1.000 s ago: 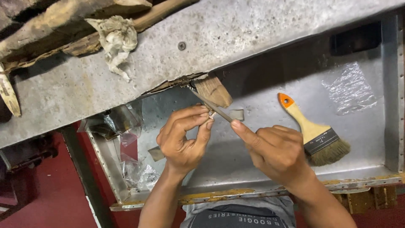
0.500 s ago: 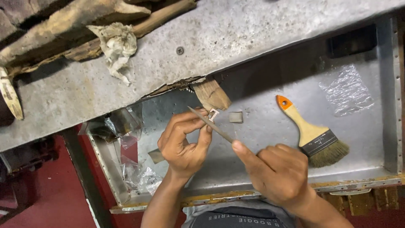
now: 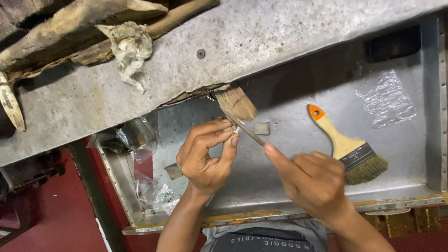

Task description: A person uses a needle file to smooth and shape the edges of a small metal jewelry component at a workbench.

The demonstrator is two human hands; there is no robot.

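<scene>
Left hand (image 3: 205,156) was pinching a tiny metal part (image 3: 236,130) between thumb and fingertips, held up over the tray (image 3: 298,140). Right hand (image 3: 311,179) was closed round a thin file (image 3: 245,129), index finger laid along it, the file running up and left across the part. The right hand was blurry, so it looked mid-stroke.

My take on doing this bit well: with a part that small the pinch does all the work. Keep the grip tight and low on the piece so only the edge being worked sticks out, otherwise the file will flick it away into the tray. Light, straight strokes, finger on top to steer, and keep the file flat on the edge instead of rocking it.

Around them: a worn brush (image 3: 235,101) just above the file's tip, a small grey square (image 3: 262,128) lying beside it, an orange-tipped paintbrush (image 3: 347,147) off to the right, and a rag (image 3: 128,46) up on the ledge.
</scene>
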